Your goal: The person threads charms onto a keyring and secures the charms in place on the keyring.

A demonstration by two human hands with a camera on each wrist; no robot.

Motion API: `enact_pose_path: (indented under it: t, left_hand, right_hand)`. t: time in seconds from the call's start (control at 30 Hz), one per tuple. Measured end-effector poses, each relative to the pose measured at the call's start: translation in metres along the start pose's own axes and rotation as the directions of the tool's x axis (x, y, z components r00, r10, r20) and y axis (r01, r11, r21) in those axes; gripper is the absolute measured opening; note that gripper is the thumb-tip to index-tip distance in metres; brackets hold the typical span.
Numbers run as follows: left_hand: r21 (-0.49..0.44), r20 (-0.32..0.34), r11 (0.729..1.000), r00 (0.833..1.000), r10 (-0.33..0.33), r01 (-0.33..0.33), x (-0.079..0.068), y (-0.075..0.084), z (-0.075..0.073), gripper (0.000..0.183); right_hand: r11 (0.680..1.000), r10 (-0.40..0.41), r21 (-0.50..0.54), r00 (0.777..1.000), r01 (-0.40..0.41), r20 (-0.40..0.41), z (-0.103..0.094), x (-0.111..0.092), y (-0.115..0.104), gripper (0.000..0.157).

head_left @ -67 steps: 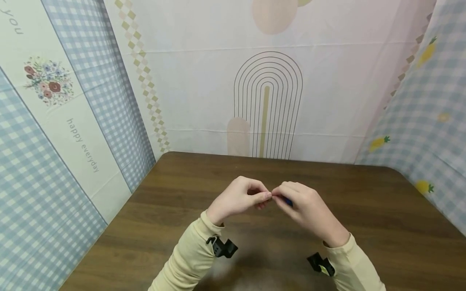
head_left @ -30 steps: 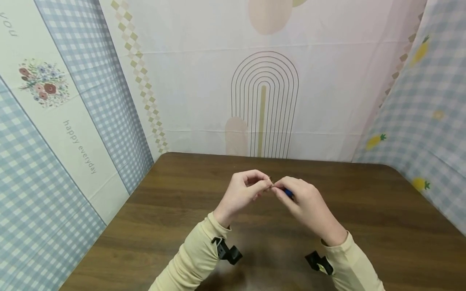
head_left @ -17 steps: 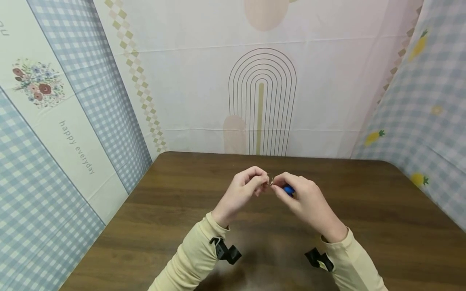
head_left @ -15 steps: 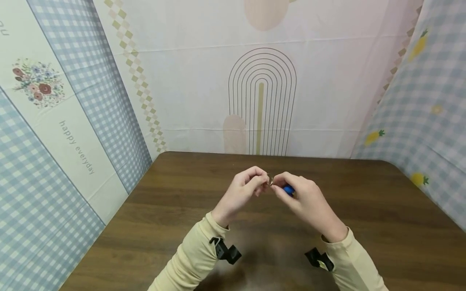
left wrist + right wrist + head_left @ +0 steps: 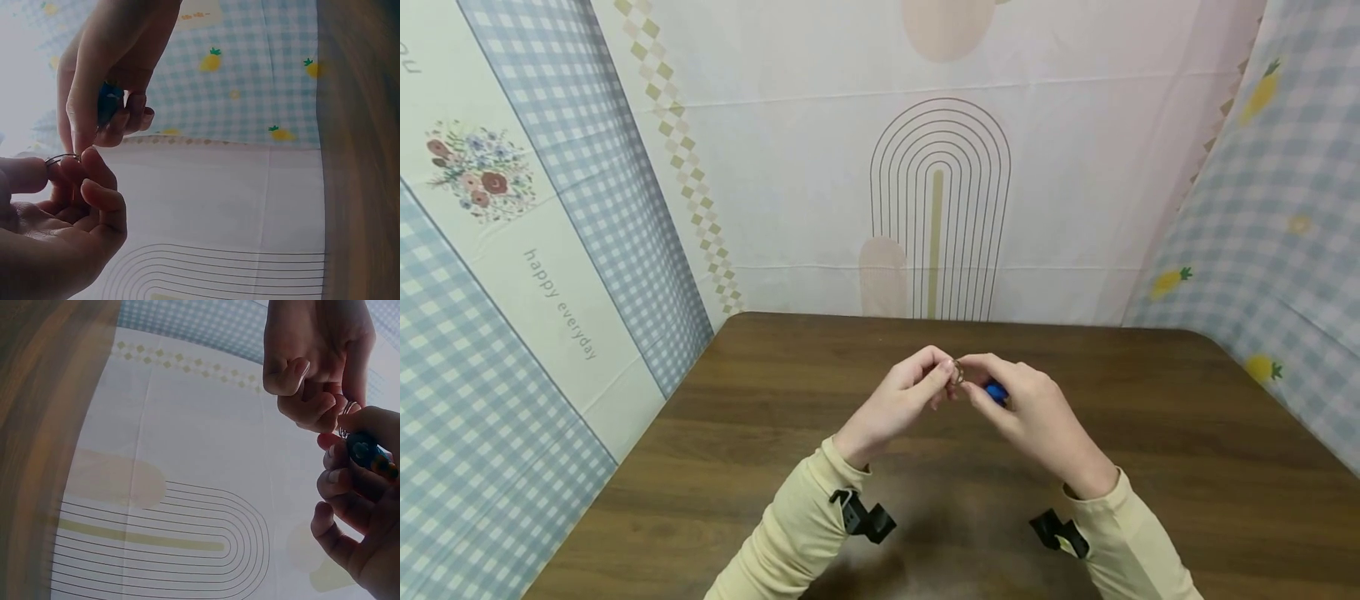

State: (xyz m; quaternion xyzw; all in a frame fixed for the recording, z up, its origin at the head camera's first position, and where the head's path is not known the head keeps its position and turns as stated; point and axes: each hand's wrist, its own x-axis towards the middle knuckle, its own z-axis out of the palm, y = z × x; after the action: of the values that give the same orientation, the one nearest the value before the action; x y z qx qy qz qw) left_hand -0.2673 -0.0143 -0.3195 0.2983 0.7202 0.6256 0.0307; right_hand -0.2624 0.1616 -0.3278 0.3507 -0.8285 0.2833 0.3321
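Observation:
In the head view my left hand [image 5: 901,402] pinches a thin metal key ring [image 5: 957,372] between thumb and fingertips, above the table. My right hand [image 5: 1026,410] meets it from the right, its thumb and forefinger at the ring's near side. Tucked within the right hand's fingers is a blue keychain charm [image 5: 996,392], largely covered. The right wrist view shows that charm [image 5: 364,450] as a rounded blue-green piece with a small orange part, close beside the ring [image 5: 345,419]. In the left wrist view the ring [image 5: 60,158] spans the gap between left thumb and forefinger.
A dark wooden table [image 5: 760,492] lies beneath both hands. Behind it hangs a white cloth [image 5: 790,192] with printed arches, with blue checked cloths at left [image 5: 647,217] and right [image 5: 1247,267]. Black camera mounts sit on both wrists [image 5: 862,517].
Both hands have risen slightly from their position two seconds ago. The key ring, earlier hidden between the fingertips, now shows, and more of the blue charm is visible. The right fingertips have parted a little.

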Motion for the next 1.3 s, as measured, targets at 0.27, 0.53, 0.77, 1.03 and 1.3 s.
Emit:
enact_pose_path:
  t: [0.27,0.53,0.77,1.03,1.3]
  left_hand:
    - [-0.006,0.005,1.0,1.0,-0.028,0.028,0.005,-0.004,-0.001,0.027]
    - [0.02,-0.028,0.999,0.999,-0.032,0.032,0.004,-0.001,0.0,0.016]
    - [0.01,-0.154,1.0,0.988,-0.027,0.029,0.006,-0.004,0.001,0.018]
    - [0.034,-0.214,0.999,0.976,-0.032,0.041,0.013,-0.009,0.003,0.015]
    - [0.077,-0.2,0.996,0.98,-0.021,0.038,0.02,-0.012,0.005,0.016]
  right_hand:
    - [0.996,-0.082,-0.046,0.996,0.081,-0.038,0.002,0.001,0.007,0.018]
    - [0.998,-0.05,-0.049,0.999,0.05,-0.014,-0.001,0.002,0.009,0.025]
    - [0.994,-0.096,-0.067,0.992,0.09,-0.083,0.0,0.001,0.013,0.023]
    - [0.99,-0.124,-0.083,0.986,0.115,-0.11,-0.001,0.003,0.022,0.021]
    - [0.986,-0.127,-0.113,0.99,0.12,-0.062,-0.001,0.006,0.028,0.024]
